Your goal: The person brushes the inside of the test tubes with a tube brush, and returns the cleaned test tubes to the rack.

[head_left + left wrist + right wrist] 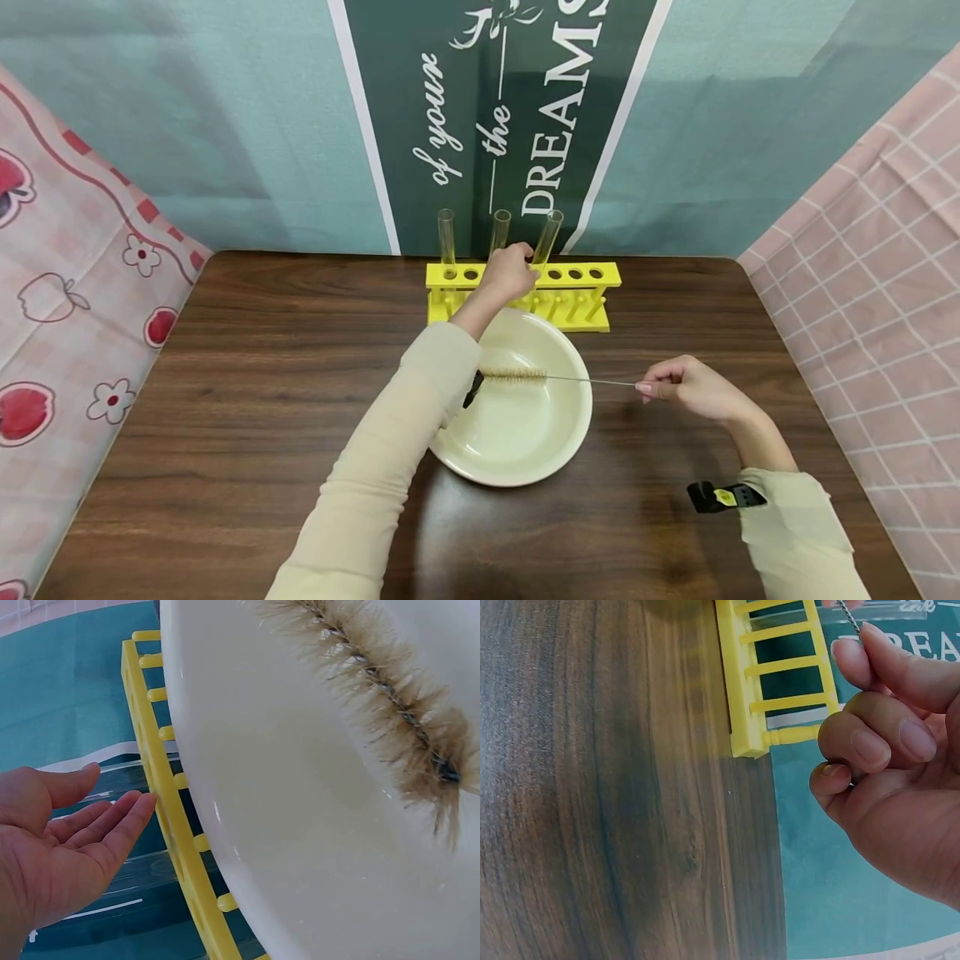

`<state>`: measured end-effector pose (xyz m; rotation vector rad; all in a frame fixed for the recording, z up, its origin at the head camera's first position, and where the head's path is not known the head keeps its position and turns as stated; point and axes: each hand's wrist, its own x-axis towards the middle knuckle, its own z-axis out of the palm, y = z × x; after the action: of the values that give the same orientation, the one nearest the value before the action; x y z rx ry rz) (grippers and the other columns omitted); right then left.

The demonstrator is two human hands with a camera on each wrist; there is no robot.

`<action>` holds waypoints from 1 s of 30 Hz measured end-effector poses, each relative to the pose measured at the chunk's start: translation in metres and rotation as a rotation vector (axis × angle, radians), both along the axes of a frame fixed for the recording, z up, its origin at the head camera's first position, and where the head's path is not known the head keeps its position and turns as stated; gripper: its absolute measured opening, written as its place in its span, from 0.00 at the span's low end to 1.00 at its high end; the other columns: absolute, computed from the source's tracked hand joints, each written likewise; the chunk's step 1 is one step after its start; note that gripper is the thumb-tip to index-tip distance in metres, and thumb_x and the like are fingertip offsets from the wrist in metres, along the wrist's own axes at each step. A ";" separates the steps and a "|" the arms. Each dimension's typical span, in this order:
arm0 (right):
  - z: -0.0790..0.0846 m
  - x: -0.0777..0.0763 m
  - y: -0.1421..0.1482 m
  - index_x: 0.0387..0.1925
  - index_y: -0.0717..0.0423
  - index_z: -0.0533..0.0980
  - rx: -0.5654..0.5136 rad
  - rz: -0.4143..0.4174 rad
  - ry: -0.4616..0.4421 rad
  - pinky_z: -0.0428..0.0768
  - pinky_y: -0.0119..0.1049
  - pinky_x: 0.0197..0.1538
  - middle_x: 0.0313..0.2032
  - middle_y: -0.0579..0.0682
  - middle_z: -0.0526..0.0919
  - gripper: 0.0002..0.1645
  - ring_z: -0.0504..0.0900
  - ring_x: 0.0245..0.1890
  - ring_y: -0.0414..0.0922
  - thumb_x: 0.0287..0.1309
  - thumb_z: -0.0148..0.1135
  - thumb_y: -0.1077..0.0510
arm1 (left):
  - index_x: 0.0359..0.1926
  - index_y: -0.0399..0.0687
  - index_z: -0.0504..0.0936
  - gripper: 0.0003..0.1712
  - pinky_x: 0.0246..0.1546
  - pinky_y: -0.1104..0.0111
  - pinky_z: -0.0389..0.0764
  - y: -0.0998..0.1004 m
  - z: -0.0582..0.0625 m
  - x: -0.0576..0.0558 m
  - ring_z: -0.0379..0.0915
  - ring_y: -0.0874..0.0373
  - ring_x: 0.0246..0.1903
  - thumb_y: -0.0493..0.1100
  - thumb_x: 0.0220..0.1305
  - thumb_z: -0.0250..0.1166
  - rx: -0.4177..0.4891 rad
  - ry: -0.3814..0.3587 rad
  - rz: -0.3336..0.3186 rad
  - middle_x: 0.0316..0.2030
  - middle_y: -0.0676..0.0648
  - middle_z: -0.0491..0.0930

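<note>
My left hand [510, 273] reaches over the yellow test tube rack [609, 273], its fingertips at the rightmost glass test tube [551, 236], which leans. In the left wrist view, thumb and fingers stand apart, loosely bent, beside the rack. Two more test tubes stand in the rack: one at its left end [447, 240] and a middle one [501, 227], partly behind the hand. My right hand [696, 390] pinches the twisted wire handle of a test tube brush [517, 376] between thumb and forefinger. Its tan bristles lie over the cream basin [517, 429], the far end hidden by my left sleeve.
The basin stands directly in front of the rack on a dark wooden table [300, 333]. Behind the rack hangs a teal and green cloth [285, 125] with white lettering. Patterned pink cloths [877, 333] border both sides of the table.
</note>
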<state>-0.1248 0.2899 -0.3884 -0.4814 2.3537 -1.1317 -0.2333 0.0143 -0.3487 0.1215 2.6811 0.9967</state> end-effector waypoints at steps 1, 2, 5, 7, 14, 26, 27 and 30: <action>0.001 0.000 0.000 0.25 0.65 0.78 -0.002 -0.003 -0.001 0.73 0.37 0.31 0.23 0.47 0.78 0.12 0.71 0.25 0.38 0.59 0.56 0.61 | 0.62 0.45 0.66 0.25 0.43 0.69 0.73 0.000 -0.001 0.000 0.69 0.56 0.43 0.44 0.65 0.56 0.001 -0.004 0.004 0.47 0.47 0.75; 0.002 0.000 0.000 0.25 0.65 0.78 -0.004 -0.005 -0.003 0.73 0.37 0.31 0.23 0.47 0.78 0.12 0.71 0.26 0.38 0.59 0.56 0.61 | 0.62 0.45 0.66 0.25 0.43 0.69 0.73 0.000 -0.002 -0.001 0.70 0.57 0.43 0.44 0.65 0.56 0.000 -0.005 0.006 0.47 0.47 0.75; 0.003 0.000 0.000 0.26 0.65 0.78 -0.008 -0.015 -0.008 0.73 0.36 0.31 0.24 0.47 0.78 0.11 0.71 0.26 0.38 0.60 0.56 0.61 | 0.62 0.45 0.66 0.25 0.43 0.69 0.73 0.000 -0.004 -0.002 0.70 0.57 0.44 0.43 0.65 0.56 0.005 0.001 0.010 0.48 0.47 0.75; 0.003 0.000 0.000 0.26 0.64 0.78 -0.012 -0.017 -0.007 0.73 0.36 0.31 0.24 0.47 0.78 0.11 0.72 0.26 0.38 0.60 0.56 0.61 | 0.62 0.45 0.66 0.25 0.43 0.69 0.73 0.001 -0.005 -0.003 0.70 0.57 0.44 0.43 0.65 0.56 0.013 0.005 0.015 0.47 0.47 0.75; 0.001 -0.001 0.000 0.25 0.59 0.79 -0.043 0.009 0.020 0.74 0.36 0.31 0.24 0.48 0.79 0.09 0.73 0.26 0.36 0.59 0.56 0.62 | 0.60 0.45 0.68 0.23 0.41 0.69 0.73 0.004 -0.009 -0.004 0.69 0.56 0.43 0.42 0.65 0.56 0.033 0.037 0.032 0.48 0.47 0.74; -0.001 0.000 0.000 0.25 0.62 0.78 -0.036 0.013 0.002 0.73 0.36 0.29 0.23 0.45 0.78 0.10 0.70 0.25 0.36 0.60 0.56 0.62 | 0.58 0.48 0.71 0.21 0.45 0.63 0.71 0.013 -0.015 -0.006 0.69 0.55 0.44 0.45 0.64 0.57 -0.009 0.086 0.073 0.47 0.48 0.76; -0.001 0.000 0.000 0.26 0.62 0.78 -0.038 0.016 0.001 0.73 0.36 0.30 0.23 0.46 0.78 0.10 0.71 0.25 0.36 0.60 0.56 0.62 | 0.56 0.47 0.72 0.20 0.44 0.63 0.71 0.013 -0.015 -0.006 0.69 0.55 0.44 0.45 0.64 0.57 -0.010 0.090 0.078 0.45 0.48 0.77; -0.002 -0.001 0.000 0.26 0.63 0.78 -0.044 0.029 0.000 0.74 0.36 0.31 0.25 0.48 0.79 0.10 0.73 0.26 0.37 0.60 0.55 0.63 | 0.50 0.47 0.74 0.14 0.39 0.65 0.70 0.014 -0.017 -0.006 0.69 0.55 0.40 0.45 0.64 0.57 0.005 0.097 0.097 0.40 0.49 0.77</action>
<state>-0.1254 0.2901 -0.3905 -0.5288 2.3187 -1.1718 -0.2394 0.0285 -0.3657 0.0428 2.7966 1.0521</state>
